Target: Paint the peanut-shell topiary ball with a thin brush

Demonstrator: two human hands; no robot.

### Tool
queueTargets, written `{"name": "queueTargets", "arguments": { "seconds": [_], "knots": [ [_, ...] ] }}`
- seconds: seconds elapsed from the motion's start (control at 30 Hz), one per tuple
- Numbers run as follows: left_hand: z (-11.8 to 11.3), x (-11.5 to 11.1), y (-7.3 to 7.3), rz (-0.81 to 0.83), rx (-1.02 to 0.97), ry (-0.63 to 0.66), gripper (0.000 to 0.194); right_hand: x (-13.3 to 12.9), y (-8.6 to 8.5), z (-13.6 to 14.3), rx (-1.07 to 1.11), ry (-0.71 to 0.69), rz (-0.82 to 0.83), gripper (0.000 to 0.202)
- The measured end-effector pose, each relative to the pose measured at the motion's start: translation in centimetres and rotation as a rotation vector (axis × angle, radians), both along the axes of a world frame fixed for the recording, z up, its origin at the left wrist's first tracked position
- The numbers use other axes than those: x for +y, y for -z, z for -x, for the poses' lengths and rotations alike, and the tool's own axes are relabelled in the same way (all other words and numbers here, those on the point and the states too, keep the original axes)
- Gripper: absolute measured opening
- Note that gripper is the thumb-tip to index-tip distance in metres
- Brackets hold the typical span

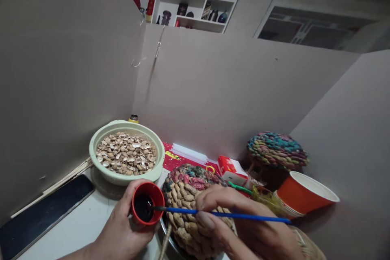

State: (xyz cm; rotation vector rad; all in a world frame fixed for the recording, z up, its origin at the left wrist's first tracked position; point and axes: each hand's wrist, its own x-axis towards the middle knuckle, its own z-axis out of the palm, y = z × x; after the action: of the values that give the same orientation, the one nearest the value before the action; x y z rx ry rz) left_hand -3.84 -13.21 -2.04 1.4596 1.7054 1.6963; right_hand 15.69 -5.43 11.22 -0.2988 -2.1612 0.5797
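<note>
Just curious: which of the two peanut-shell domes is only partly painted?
The near dome under the right hand: mostly bare tan shells, colour only on top. The far dome is fully coloured.

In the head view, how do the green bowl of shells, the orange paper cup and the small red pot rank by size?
Largest to smallest:
1. green bowl
2. orange paper cup
3. small red pot, held in the left hand

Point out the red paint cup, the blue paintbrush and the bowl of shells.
red paint cup (pixel 152 192): head view, on its red rim.
blue paintbrush (pixel 243 215): head view, middle of its blue handle.
bowl of shells (pixel 103 136): head view, on its pale green rim.
</note>
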Motion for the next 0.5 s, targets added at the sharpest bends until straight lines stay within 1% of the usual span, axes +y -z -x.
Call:
{"name": "queueTargets", "arguments": {
  "seconds": [0.07, 0.13, 0.2, 0.23, 0.3, 0.37, 0.43, 0.5],
  "knots": [
    [-0.1, -0.2, -0.2, 0.041, -0.088, 0.046, 0.056, 0.3, 0.5, 0.3, -0.07, -0.035, 0.002, 0.016],
    [-0.2, -0.5, -0.2, 0.044, -0.16, 0.113, 0.058, 0.6, 1.1, 0.6, -0.124, -0.062, -0.013, 0.016],
    [-0.2, -0.7, 0.0, 0.003, -0.157, 0.149, 0.056, 1.0, 1.6, 0.9, -0.156, -0.087, -0.034, 0.014],
    [-0.1, -0.7, 0.2, -0.021, -0.122, 0.156, 0.057, 1.1, 1.7, 0.9, -0.162, -0.087, -0.042, 0.014],
    [-0.1, -0.6, 0.8, -0.046, -0.038, 0.147, 0.065, 1.4, 2.0, 1.0, -0.172, -0.09, -0.062, 0.013],
    [-0.2, -0.4, 1.2, -0.044, -0.018, 0.111, 0.073, 1.6, 2.1, 1.0, -0.197, -0.115, -0.077, 0.013],
    [-0.4, -0.3, 1.2, -0.053, -0.034, 0.094, 0.073, 1.6, 2.1, 1.0, -0.252, -0.156, -0.079, 0.014],
    [-0.5, -0.3, 0.8, -0.056, -0.044, 0.103, 0.071, 1.6, 2.1, 1.2, -0.292, -0.168, -0.088, 0.015]
  ]
}}
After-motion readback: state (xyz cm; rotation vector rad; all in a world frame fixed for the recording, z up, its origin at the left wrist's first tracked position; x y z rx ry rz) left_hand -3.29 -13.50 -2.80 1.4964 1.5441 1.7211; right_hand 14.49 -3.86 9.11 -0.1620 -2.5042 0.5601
